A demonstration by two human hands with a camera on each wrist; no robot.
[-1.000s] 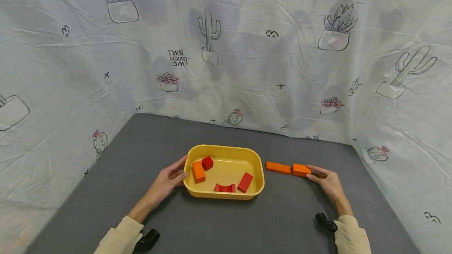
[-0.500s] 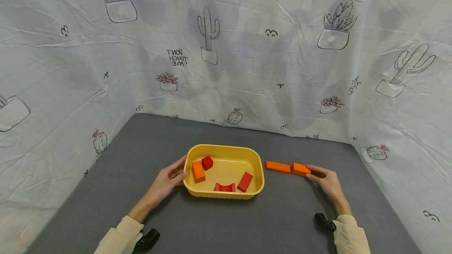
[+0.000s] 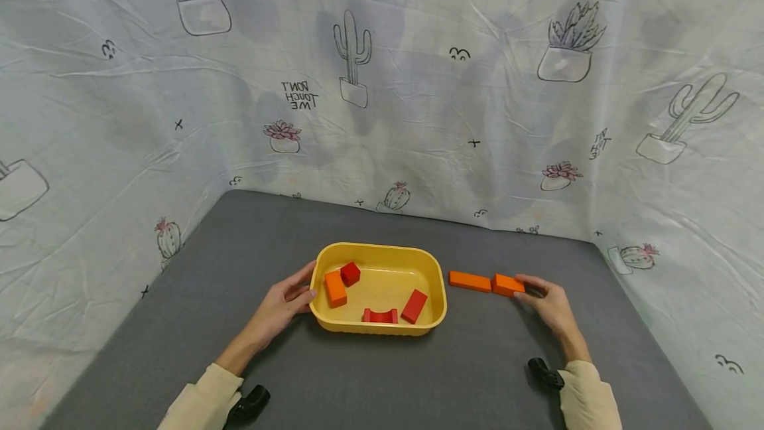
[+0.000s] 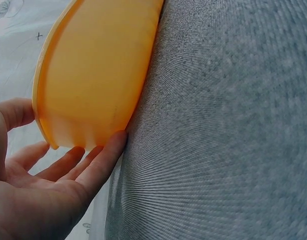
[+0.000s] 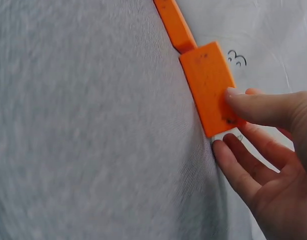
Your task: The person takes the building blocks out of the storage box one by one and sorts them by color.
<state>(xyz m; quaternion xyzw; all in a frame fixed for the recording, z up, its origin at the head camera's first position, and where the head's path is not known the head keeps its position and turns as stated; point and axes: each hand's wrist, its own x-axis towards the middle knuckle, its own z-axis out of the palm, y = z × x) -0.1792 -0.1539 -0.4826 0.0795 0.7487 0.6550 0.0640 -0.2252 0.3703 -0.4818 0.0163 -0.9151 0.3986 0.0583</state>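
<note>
A yellow plastic bin (image 3: 386,329) stands on the grey table. My left hand (image 3: 284,300) holds its left end, thumb at the rim and fingers against the outer wall, as the left wrist view also shows. Inside lie an orange block (image 3: 335,288), a small red block (image 3: 350,274), a red block with a curved notch (image 3: 380,316) and a red rectangular block (image 3: 414,306). To the right of the bin, my right hand (image 3: 552,307) pinches the right end of an orange rectangular block (image 5: 207,90). That block's other end meets a long orange block (image 3: 469,281) on the table.
The grey table (image 3: 382,383) reaches to a pale fabric backdrop (image 3: 418,85) printed with cacti, which rises at the back and both sides. Black wrist devices sit below the left (image 3: 247,405) and right (image 3: 545,373) hands.
The pinched orange block has turned slightly and shifted a little left against the long block, with my right hand following. My left hand and the bin stay put.
</note>
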